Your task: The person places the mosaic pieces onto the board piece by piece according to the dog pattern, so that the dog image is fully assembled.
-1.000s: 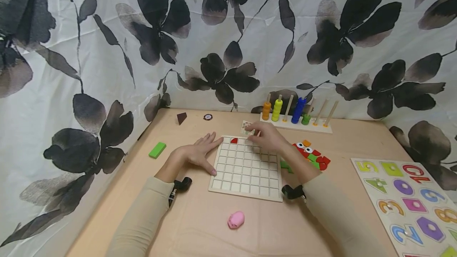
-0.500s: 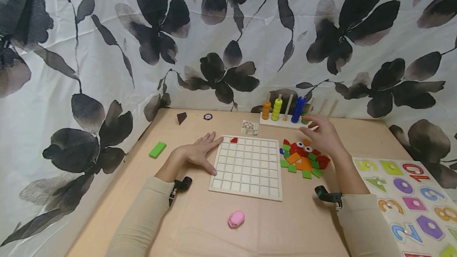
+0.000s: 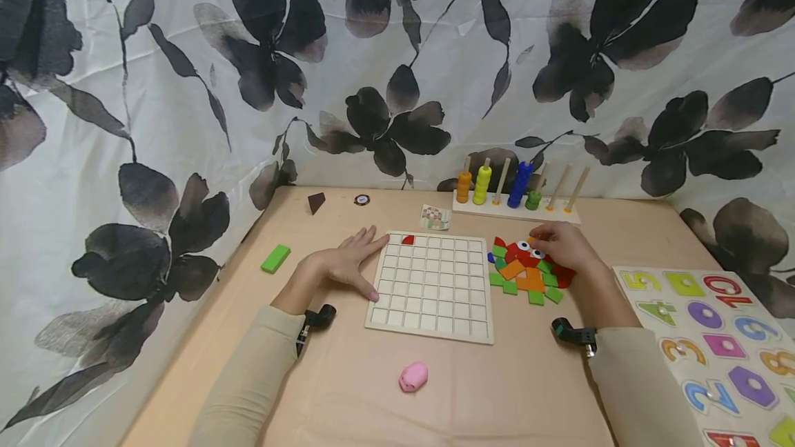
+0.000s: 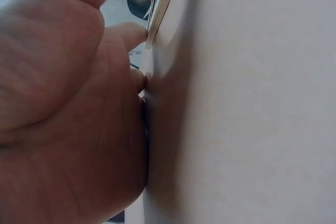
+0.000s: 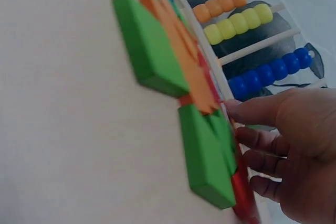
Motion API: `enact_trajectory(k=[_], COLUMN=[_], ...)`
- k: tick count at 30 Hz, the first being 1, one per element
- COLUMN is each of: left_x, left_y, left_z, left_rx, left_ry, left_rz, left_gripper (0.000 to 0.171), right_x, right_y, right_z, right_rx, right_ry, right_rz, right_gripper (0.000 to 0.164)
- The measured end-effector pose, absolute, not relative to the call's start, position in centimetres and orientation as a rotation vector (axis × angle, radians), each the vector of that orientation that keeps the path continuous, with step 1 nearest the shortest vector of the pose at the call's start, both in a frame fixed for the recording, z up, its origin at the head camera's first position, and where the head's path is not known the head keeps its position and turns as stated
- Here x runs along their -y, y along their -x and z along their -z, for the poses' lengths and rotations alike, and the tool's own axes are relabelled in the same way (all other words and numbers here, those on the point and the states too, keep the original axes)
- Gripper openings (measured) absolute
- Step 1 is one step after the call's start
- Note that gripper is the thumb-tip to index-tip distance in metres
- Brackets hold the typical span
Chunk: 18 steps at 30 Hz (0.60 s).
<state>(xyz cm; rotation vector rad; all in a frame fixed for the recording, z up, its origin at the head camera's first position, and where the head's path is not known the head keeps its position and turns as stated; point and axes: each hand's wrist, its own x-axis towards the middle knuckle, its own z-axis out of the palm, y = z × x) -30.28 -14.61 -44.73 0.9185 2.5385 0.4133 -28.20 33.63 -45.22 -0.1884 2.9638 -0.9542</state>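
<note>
Left hand (image 3: pixel 344 264) lies flat on the table (image 3: pixel 348 392), fingers straight and spread, fingertips touching the left edge of the grid board (image 3: pixel 431 288). Right hand (image 3: pixel 562 247) rests on the pile of coloured tiles (image 3: pixel 524 274) just right of the board, fingers curled over the red pieces; can't tell whether it grips one. One red tile (image 3: pixel 407 240) sits in the board's top row, second cell. Bead rack (image 3: pixel 518 192) stands behind the pile; number puzzle (image 3: pixel 720 336) far right; pink pig (image 3: pixel 413 376) near the front edge.
</note>
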Motion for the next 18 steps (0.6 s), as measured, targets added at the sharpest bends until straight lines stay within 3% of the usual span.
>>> enact_trajectory(k=[8, 18], left_x=[14.5, 14.7], left_y=[30.4, 30.3], left_z=[44.8, 44.8], left_rx=[-2.545, -2.550], left_ry=[-0.926, -0.914], left_rz=[-0.403, -0.415], left_gripper=[0.130, 0.130], right_x=[-33.6, -29.3], right_y=[28.4, 28.0], right_z=[45.6, 42.2], right_rx=[-2.984, -3.042], right_ry=[0.113, 0.313], right_rz=[1.056, 1.339], right_gripper=[0.023, 0.019])
